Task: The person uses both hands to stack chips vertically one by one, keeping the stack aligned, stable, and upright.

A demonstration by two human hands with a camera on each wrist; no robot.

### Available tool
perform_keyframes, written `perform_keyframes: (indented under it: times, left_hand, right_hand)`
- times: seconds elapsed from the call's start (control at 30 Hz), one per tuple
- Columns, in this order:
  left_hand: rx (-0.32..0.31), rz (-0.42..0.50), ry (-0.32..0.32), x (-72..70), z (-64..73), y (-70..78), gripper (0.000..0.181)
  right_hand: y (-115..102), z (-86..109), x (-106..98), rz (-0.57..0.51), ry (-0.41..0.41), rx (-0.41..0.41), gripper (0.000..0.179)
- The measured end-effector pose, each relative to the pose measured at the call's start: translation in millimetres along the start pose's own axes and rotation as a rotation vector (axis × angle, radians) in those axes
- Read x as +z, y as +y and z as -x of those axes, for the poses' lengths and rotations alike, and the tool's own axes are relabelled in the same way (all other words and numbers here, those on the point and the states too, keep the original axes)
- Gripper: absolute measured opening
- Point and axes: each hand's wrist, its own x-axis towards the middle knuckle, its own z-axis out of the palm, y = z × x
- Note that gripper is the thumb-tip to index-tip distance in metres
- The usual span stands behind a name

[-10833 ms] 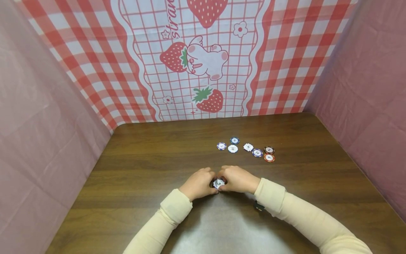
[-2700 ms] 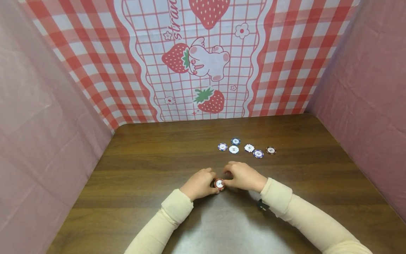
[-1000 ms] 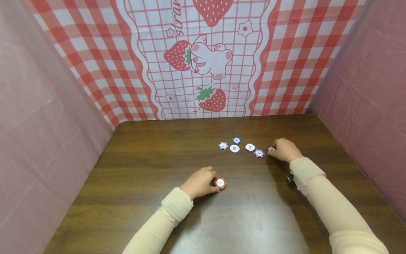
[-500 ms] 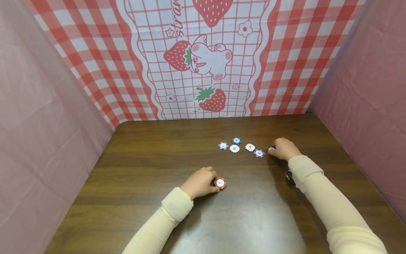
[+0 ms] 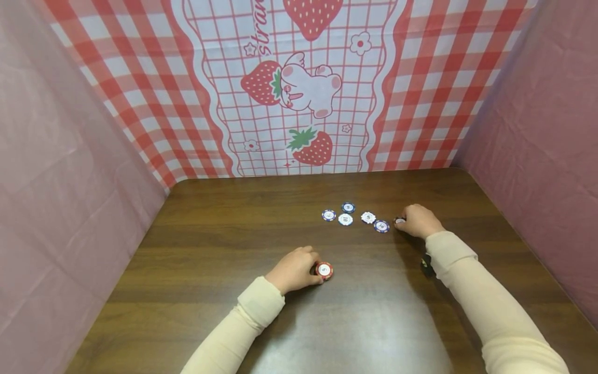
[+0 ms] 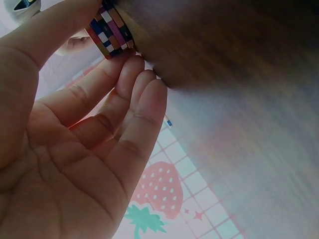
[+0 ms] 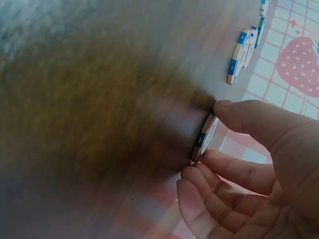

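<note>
My left hand grips a short stack of poker chips between thumb and fingertips on the table. On top lies a red poker chip marked 5. In the left wrist view the stack shows several colored layers along its edge. Farther right, my right hand has its thumb and fingertips at opposite edges of a brown-and-black poker chip, pinching it. That chip lies low at the table surface, and the hand covers part of it in the head view.
Just left of the right hand lie a blue chip and a white chip. Beyond them are a pale chip, a dark blue chip and a purple-blue chip. A checked strawberry cloth hangs behind the table.
The red chip went from the right-hand group onto the stack. My right hand then left the stack and reached right to the brown-and-black chip. Over the last second, both hands stay nearly still.
</note>
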Motion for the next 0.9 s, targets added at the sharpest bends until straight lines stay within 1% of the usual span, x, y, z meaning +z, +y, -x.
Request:
perform_keyframes:
  times: [0.1, 0.2, 0.37, 0.47, 0.63, 0.9]
  left_hand:
    - [0.003, -0.004, 0.002, 0.4, -0.2, -0.1, 0.028]
    - [0.004, -0.007, 0.001, 0.2, -0.3, 0.0, 0.028]
    - [0.005, -0.006, 0.002, 0.2, -0.3, -0.3, 0.028]
    - [0.007, -0.005, 0.005, 0.9, -0.2, -0.6, 0.028]
    - [0.011, -0.011, 0.010, 1.4, 0.2, -0.7, 0.027]
    - [0.008, -0.010, 0.010, 0.9, 0.1, -0.7, 0.027]
  right_hand:
    - [2, 0.2, 1, -0.005, -0.005, 0.004, 0.031]
    - [2, 1.1, 1, -0.015, -0.005, 0.009, 0.027]
    - [-3, 5.5, 0, -0.031, 0.023, -0.010, 0.024]
    - [-10, 9.3, -2, -0.041, 0.040, -0.031, 0.027]
    - [-23, 16.1, -5, -0.058, 0.044, -0.063, 0.033]
    - [-47, 27.7, -6, -0.081, 0.088, -0.141, 0.031]
